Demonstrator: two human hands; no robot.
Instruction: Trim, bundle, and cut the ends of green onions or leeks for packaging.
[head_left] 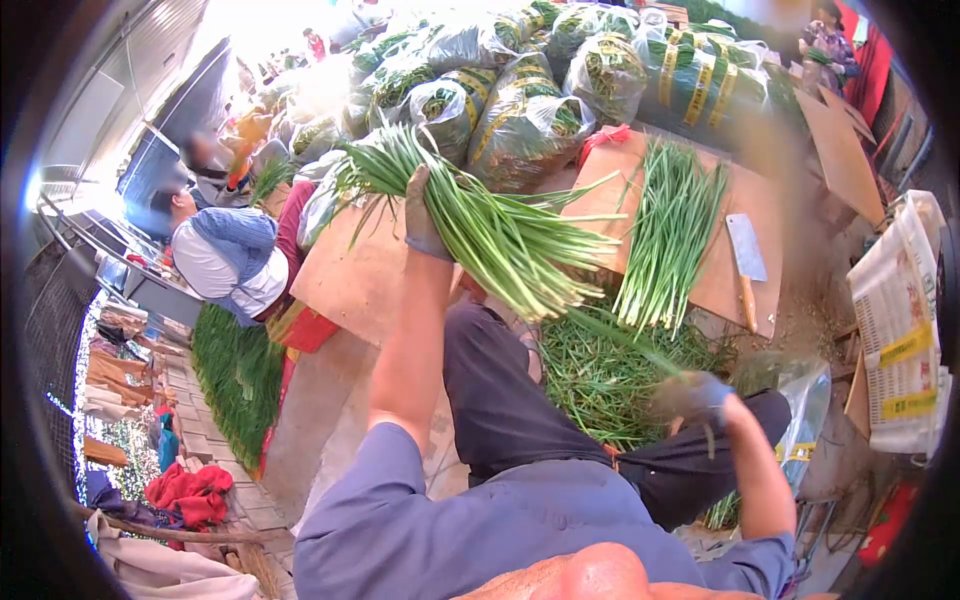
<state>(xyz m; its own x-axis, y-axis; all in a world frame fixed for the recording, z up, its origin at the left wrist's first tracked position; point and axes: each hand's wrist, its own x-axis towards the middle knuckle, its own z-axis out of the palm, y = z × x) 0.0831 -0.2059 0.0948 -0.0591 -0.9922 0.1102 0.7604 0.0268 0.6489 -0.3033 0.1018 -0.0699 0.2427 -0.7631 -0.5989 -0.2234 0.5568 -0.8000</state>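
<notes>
My left hand (428,215), in a dark glove, is closed round a large bunch of garlic chives (490,225), lifted above my lap with the pale stem ends toward the lower right. My right hand (692,398), gloved and smeared by motion, is near my right knee. A few loose chive leaves (625,340) trail from its fingers toward the bunch. Below lies a heap of loose chive leaves (610,385). Another laid-out bundle of chives (668,230) rests on a wooden board (745,200), beside a cleaver (746,262) with a wooden handle.
Several plastic bags of chives (530,130) are piled at the back. A seated person (235,250) works at the left, near more chives (232,370) on the floor. A printed sack (900,330) stands at the right; a clear plastic bag (805,400) lies by my right knee.
</notes>
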